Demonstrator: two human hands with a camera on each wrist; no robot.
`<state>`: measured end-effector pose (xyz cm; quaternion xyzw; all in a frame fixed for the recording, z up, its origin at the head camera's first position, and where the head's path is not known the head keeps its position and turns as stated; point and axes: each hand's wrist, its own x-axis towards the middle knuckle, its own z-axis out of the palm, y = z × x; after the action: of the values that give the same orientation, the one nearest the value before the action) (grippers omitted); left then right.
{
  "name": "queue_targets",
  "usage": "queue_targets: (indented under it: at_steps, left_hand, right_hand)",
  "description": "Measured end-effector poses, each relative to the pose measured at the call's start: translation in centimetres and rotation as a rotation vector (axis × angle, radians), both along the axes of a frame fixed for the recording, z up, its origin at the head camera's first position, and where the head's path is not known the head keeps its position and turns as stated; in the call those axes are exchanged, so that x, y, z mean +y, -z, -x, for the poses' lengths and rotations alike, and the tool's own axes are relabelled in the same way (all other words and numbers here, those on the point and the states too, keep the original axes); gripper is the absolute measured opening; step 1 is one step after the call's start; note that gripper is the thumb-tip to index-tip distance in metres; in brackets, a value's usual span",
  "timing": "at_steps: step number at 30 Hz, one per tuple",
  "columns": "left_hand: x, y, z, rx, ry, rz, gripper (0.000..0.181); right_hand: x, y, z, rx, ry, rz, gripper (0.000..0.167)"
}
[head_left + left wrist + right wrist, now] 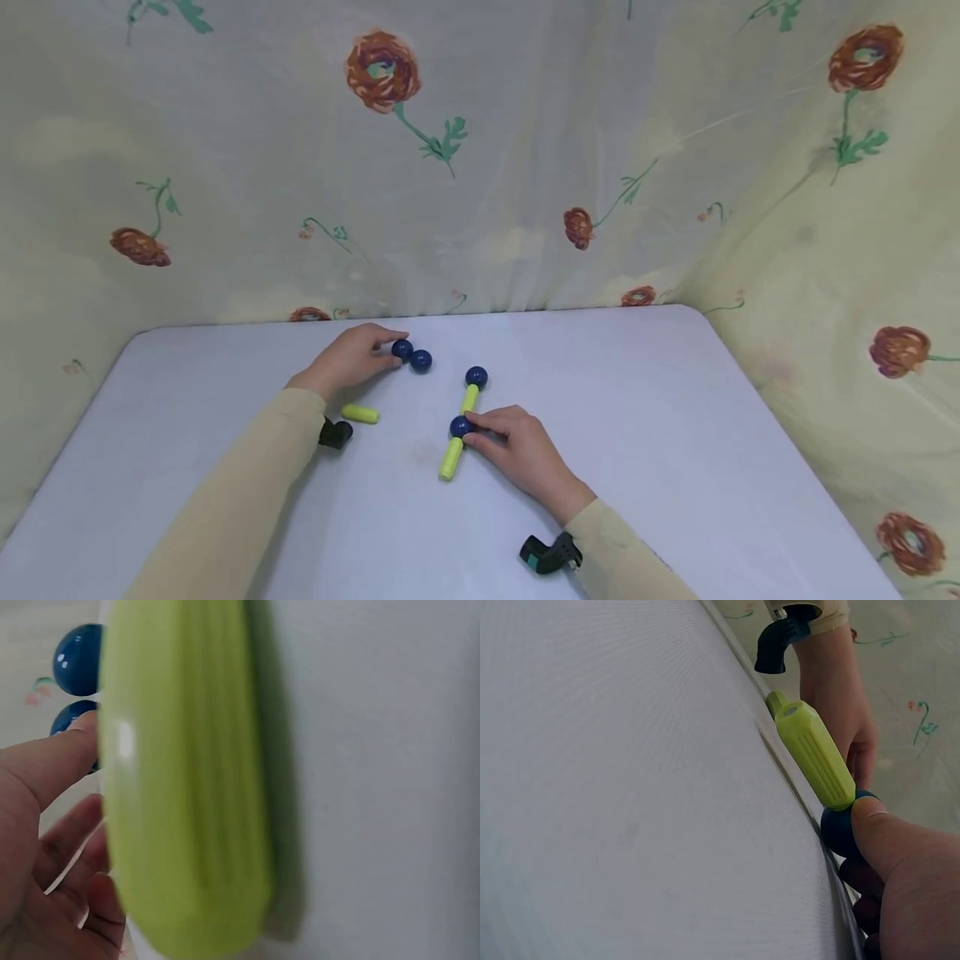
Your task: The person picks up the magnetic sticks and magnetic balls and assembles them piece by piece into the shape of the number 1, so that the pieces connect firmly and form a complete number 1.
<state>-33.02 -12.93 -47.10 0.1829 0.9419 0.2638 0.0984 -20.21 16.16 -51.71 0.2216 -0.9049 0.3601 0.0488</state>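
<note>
My left hand (358,358) pinches a dark blue ball (402,349) between thumb and fingers, and a second blue ball (422,361) touches it on the right. My right hand (528,450) grips the middle blue ball (461,427) of a short chain. From that ball one yellow-green rod (470,399) runs up to another blue ball (476,377), and another rod (451,459) points toward me. In the right wrist view the thumb presses the ball (840,831) at the rod's (815,754) end.
A loose yellow-green rod (361,413) lies below my left hand and looms large (187,780) in the left wrist view. Black wrist devices show at both sleeves. The white table (660,400) meets a flowered cloth (495,150) at its back edge.
</note>
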Motion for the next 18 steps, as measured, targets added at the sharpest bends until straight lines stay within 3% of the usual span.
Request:
queue_targets:
  at_steps: [8,18]
  left_hand:
    - [-0.5,0.2,-0.3,0.036,-0.097,-0.027,0.045]
    - [-1.7,-0.2,-1.5,0.041,-0.152,-0.120,0.044]
  right_hand:
    - [-0.1,-0.1,0.1,0.010,-0.002,-0.005,0.037]
    - [-0.1,0.0,-0.1,0.001,0.007,0.000,0.040]
